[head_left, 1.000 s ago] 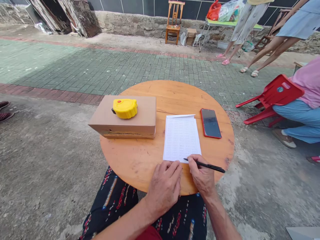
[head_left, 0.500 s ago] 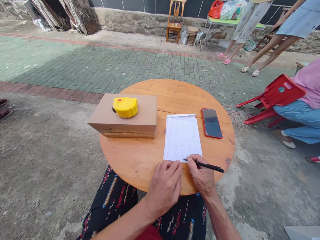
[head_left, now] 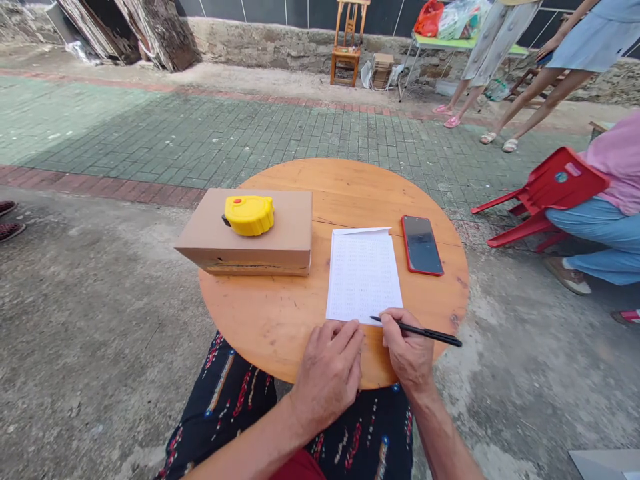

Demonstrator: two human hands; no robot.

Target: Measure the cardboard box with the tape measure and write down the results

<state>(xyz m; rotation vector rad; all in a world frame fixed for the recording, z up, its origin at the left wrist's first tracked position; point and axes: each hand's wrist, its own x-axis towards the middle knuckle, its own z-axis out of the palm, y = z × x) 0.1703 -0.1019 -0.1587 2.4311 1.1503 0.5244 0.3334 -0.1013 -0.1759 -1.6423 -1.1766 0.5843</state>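
A black pen (head_left: 430,333) is pinched in my right hand (head_left: 411,350), its tip at the lower edge of a white sheet of paper (head_left: 364,277). Rows of small handwritten marks cover the sheet, and its top edge is folded up. My left hand (head_left: 333,360) lies on the table with its fingers resting at the paper's bottom left edge, holding nothing. Right of the paper lies a phone (head_left: 423,245) in a red case. To the left, a yellow tape measure (head_left: 249,215) sits on top of a brown cardboard box (head_left: 250,261).
The round wooden table (head_left: 255,320) stands over my knees. A person in pink sits beside a red plastic chair (head_left: 555,187) at the right. Two people stand by a green table (head_left: 450,44) bearing bags. A wooden chair (head_left: 345,53) is against the wall.
My right hand has shifted slightly right along the paper's lower edge, and the pen's back end has swung right and down. My left hand stays in place.
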